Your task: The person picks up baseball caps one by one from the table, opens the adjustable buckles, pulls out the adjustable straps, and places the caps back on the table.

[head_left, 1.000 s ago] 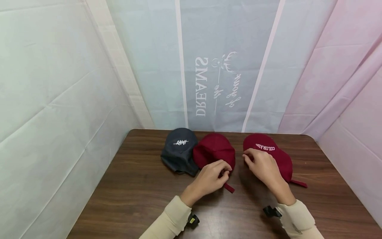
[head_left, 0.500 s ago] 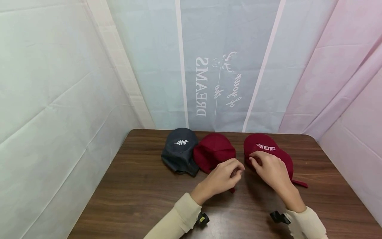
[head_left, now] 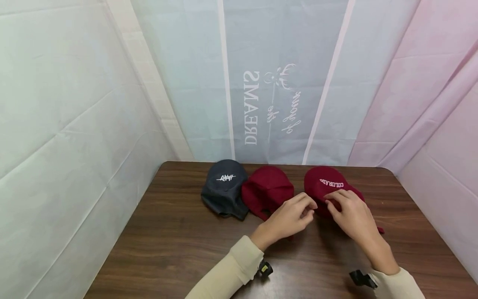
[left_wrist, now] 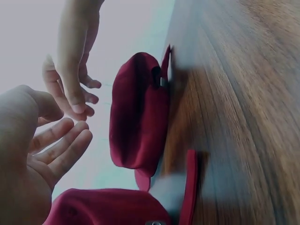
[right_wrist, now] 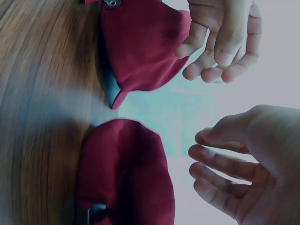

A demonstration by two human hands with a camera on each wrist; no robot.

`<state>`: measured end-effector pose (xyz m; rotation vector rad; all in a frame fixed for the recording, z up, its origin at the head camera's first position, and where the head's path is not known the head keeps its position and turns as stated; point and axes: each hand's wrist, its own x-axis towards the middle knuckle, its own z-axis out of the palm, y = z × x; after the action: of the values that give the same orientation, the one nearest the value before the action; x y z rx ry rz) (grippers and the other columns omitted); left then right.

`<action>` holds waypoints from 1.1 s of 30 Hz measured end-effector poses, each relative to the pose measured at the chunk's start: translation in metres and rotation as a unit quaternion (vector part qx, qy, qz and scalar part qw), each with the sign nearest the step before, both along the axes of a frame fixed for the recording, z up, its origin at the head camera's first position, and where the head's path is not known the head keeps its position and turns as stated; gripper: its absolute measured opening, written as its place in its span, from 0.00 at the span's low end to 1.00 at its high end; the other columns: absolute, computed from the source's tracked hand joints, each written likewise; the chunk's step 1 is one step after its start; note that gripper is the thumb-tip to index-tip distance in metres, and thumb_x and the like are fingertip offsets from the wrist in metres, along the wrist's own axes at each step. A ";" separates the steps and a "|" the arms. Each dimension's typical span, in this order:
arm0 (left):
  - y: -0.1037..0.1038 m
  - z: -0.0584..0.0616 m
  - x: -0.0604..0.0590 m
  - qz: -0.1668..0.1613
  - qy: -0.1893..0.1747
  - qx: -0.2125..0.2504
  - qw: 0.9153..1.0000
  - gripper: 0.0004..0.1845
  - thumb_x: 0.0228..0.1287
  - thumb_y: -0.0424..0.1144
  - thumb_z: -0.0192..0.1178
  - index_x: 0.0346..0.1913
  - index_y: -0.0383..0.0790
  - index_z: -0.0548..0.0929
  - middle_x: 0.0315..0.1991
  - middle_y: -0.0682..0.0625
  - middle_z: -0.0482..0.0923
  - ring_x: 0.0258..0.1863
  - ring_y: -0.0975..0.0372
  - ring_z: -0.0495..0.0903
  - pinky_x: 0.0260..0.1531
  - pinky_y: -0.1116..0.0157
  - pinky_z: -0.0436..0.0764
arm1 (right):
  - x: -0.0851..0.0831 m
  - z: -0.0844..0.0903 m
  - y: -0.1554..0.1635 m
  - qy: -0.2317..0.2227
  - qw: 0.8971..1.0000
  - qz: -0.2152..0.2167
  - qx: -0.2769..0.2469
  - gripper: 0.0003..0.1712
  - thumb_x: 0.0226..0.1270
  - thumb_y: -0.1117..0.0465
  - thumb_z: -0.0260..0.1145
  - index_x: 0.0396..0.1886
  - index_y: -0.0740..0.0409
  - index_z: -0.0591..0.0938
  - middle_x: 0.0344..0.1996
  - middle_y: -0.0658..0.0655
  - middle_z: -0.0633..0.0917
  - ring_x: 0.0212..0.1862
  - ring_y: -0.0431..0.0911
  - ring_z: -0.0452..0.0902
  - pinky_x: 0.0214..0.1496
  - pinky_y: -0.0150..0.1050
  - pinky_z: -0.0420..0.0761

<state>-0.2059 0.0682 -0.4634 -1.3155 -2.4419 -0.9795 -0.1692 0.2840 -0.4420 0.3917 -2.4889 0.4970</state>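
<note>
In the head view my left hand hovers over the near right side of a plain maroon baseball cap, its fingers loosely bent around nothing. Close beside it, my right hand hangs in front of a second maroon baseball cap with white COLORADO lettering, covering part of it. Both wrist views show the hands in the air, facing each other and apart from the caps. A strap of the plain cap sticks out along the table. A dark grey baseball cap with white lettering touches the plain cap's left side.
The caps lie near the back edge of a dark wooden table. Behind it hangs a printed cloth, with pale cloth walls at the sides. A small black device sits at the left wrist, another at the right.
Both hands have drifted to the right, the left from the plain maroon cap toward the gap between the maroon caps. The right hand also came slightly nearer. The caps have stayed put.
</note>
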 end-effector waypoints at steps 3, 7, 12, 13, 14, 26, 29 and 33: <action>0.007 -0.001 -0.001 0.003 0.004 -0.009 1.000 0.08 0.77 0.34 0.60 0.53 0.43 0.82 0.50 0.57 0.78 0.43 0.74 0.75 0.46 0.89 0.69 | 0.004 -0.001 0.009 -0.006 1.000 -0.011 0.001 0.12 0.56 0.73 0.77 0.41 0.62 0.90 0.41 0.63 0.89 0.46 0.60 0.81 0.45 0.63 0.84; 0.013 -0.003 -0.004 0.016 0.020 -0.023 0.999 0.08 0.77 0.35 0.60 0.53 0.44 0.83 0.49 0.58 0.77 0.43 0.76 0.73 0.46 0.88 0.68 | 0.007 -0.002 0.018 -0.015 1.000 -0.027 0.001 0.12 0.56 0.74 0.75 0.41 0.62 0.90 0.41 0.63 0.89 0.45 0.59 0.80 0.43 0.61 0.81; 0.022 -0.005 -0.008 0.042 0.047 -0.041 0.997 0.07 0.76 0.37 0.60 0.51 0.48 0.83 0.48 0.61 0.77 0.43 0.77 0.72 0.44 0.87 0.68 | 0.011 -0.004 0.029 -0.026 0.999 -0.044 0.002 0.14 0.57 0.75 0.72 0.42 0.60 0.89 0.43 0.62 0.88 0.45 0.58 0.78 0.42 0.57 0.78; 0.023 -0.005 -0.009 0.047 0.050 -0.045 0.997 0.07 0.76 0.37 0.60 0.51 0.49 0.83 0.48 0.62 0.77 0.43 0.77 0.72 0.44 0.87 0.68 | 0.012 -0.004 0.031 -0.028 0.998 -0.048 0.002 0.14 0.57 0.75 0.71 0.42 0.61 0.89 0.43 0.62 0.88 0.46 0.58 0.78 0.42 0.57 0.78; 0.025 -0.006 -0.010 0.052 0.054 -0.049 0.996 0.07 0.76 0.38 0.61 0.51 0.50 0.83 0.48 0.62 0.77 0.43 0.77 0.72 0.43 0.87 0.68 | 0.013 -0.004 0.032 -0.031 0.998 -0.051 0.002 0.13 0.58 0.75 0.71 0.43 0.61 0.89 0.43 0.62 0.88 0.46 0.58 0.78 0.42 0.58 0.78; 0.042 -0.011 -0.015 0.076 0.064 -0.093 0.991 0.08 0.77 0.40 0.60 0.53 0.52 0.84 0.51 0.61 0.79 0.48 0.72 0.77 0.44 0.83 0.73 | 0.022 -0.008 0.051 -0.079 0.994 -0.076 -0.003 0.13 0.60 0.72 0.70 0.45 0.60 0.90 0.47 0.63 0.87 0.48 0.59 0.77 0.41 0.59 0.78; 0.045 -0.011 -0.016 0.079 0.064 -0.105 0.989 0.08 0.78 0.40 0.59 0.54 0.53 0.83 0.52 0.61 0.79 0.50 0.71 0.77 0.46 0.82 0.74 | 0.022 -0.009 0.053 -0.090 0.992 -0.083 -0.003 0.13 0.61 0.72 0.69 0.45 0.60 0.90 0.47 0.64 0.87 0.47 0.59 0.77 0.40 0.57 0.77; 0.049 -0.013 -0.018 0.085 0.068 -0.121 0.987 0.08 0.79 0.41 0.58 0.55 0.54 0.82 0.53 0.62 0.79 0.51 0.72 0.76 0.48 0.82 0.75 | 0.023 -0.011 0.056 -0.105 0.990 -0.092 0.001 0.14 0.61 0.71 0.69 0.47 0.61 0.90 0.47 0.64 0.86 0.45 0.57 0.76 0.36 0.48 0.73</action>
<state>-0.2242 0.1175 -0.4761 -1.1729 -2.5751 -0.5469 -0.1459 0.3399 -0.4525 0.1121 -2.6944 0.4802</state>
